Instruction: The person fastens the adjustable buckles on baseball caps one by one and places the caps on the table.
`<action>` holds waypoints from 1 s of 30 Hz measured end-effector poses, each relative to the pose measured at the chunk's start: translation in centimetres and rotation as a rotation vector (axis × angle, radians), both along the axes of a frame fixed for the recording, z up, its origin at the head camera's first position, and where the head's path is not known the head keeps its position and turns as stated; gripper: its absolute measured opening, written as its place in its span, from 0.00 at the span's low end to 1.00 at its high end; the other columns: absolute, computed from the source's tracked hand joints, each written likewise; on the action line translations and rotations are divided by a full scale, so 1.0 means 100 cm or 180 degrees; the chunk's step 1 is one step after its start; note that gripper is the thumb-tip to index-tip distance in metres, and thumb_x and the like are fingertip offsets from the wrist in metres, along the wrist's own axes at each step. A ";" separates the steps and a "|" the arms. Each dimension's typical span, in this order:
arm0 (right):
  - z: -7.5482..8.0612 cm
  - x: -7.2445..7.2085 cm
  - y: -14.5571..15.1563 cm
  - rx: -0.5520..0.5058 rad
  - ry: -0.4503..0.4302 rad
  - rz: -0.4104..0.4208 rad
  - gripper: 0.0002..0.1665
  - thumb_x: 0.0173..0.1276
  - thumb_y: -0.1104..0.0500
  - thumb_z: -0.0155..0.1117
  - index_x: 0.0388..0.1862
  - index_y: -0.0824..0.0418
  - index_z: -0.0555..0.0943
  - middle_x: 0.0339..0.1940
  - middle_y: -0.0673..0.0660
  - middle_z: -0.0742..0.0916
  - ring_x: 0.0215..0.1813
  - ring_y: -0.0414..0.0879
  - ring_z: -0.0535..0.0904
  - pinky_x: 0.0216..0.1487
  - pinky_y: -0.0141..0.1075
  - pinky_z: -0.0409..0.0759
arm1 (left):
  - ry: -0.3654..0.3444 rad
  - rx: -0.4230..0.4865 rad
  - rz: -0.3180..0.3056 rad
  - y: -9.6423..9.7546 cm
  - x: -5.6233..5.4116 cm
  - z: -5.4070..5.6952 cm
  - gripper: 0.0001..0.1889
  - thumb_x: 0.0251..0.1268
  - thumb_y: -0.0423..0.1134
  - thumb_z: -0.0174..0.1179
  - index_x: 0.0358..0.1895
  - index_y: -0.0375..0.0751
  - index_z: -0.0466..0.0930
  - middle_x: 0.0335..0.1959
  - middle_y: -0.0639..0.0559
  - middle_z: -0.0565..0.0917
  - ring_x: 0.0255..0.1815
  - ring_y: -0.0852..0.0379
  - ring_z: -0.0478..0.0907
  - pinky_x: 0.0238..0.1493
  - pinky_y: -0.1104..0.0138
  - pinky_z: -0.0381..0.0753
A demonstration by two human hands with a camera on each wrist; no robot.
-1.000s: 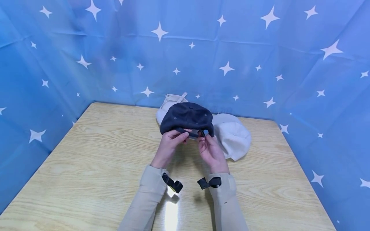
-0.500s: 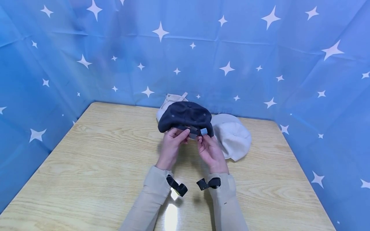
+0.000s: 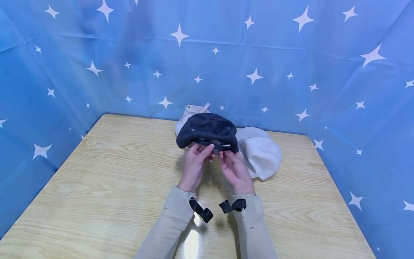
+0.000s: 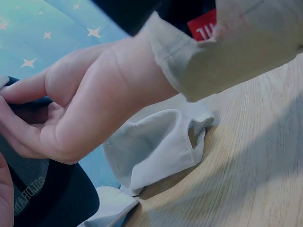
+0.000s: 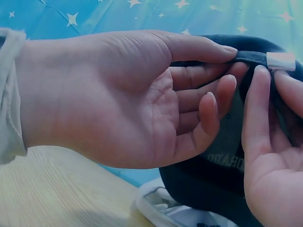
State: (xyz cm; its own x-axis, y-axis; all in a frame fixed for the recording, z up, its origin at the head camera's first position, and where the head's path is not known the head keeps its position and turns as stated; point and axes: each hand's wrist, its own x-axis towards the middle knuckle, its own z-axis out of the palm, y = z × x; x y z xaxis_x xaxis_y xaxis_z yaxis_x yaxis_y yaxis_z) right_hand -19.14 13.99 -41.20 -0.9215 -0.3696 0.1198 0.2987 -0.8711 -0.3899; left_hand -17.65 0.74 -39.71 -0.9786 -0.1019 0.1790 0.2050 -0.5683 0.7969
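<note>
A dark navy baseball cap (image 3: 208, 127) is held up above the table, its rear strap opening towards me. Its strap (image 5: 251, 57) carries a silver clasp (image 5: 281, 61) near the right side of the opening. My left hand (image 3: 193, 163) pinches the strap between thumb and fingers; the right wrist view shows this thumb (image 5: 203, 48) on top of it. My right hand (image 3: 237, 172) pinches the strap's other end by the clasp. In the left wrist view the right hand (image 4: 90, 104) crosses from the right, its fingertips partly cut off.
A white cap (image 3: 260, 153) lies on the wooden table (image 3: 113, 172) just right of my right hand. Behind the navy cap, another pale cap (image 3: 191, 113) is partly covered. A blue star-patterned cloth (image 3: 142, 57) rises at the table's back and sides.
The left hand and forearm have shifted slightly right. The clasp, tilted with its bright face showing half a second ago, now shows as a thin silver line along the strap.
</note>
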 end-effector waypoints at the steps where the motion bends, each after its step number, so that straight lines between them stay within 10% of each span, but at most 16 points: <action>1: 0.000 0.000 0.000 -0.0006 0.0023 0.0009 0.15 0.64 0.75 0.45 0.46 0.64 0.72 0.36 0.60 0.81 0.35 0.47 0.80 0.40 0.29 0.77 | -0.0005 0.0036 -0.0006 0.001 0.000 0.000 0.09 0.52 0.34 0.64 0.34 0.37 0.74 0.24 0.47 0.78 0.22 0.58 0.75 0.22 0.71 0.72; 30: 0.002 -0.001 -0.001 0.0129 0.0178 0.0104 0.17 0.66 0.76 0.36 0.45 0.65 0.71 0.36 0.61 0.81 0.36 0.47 0.80 0.41 0.29 0.77 | -0.0101 -0.0176 -0.0186 0.004 0.004 -0.001 0.11 0.52 0.37 0.64 0.36 0.37 0.74 0.29 0.50 0.78 0.27 0.57 0.73 0.30 0.67 0.71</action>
State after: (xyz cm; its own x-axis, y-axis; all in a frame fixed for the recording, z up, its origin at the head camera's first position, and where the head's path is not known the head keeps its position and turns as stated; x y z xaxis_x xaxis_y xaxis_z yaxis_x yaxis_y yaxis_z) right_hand -19.25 13.88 -41.04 -0.9011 -0.4049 0.1550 0.3034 -0.8443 -0.4417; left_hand -17.23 1.13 -39.84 -0.9878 -0.0352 0.1516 0.1468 -0.5337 0.8328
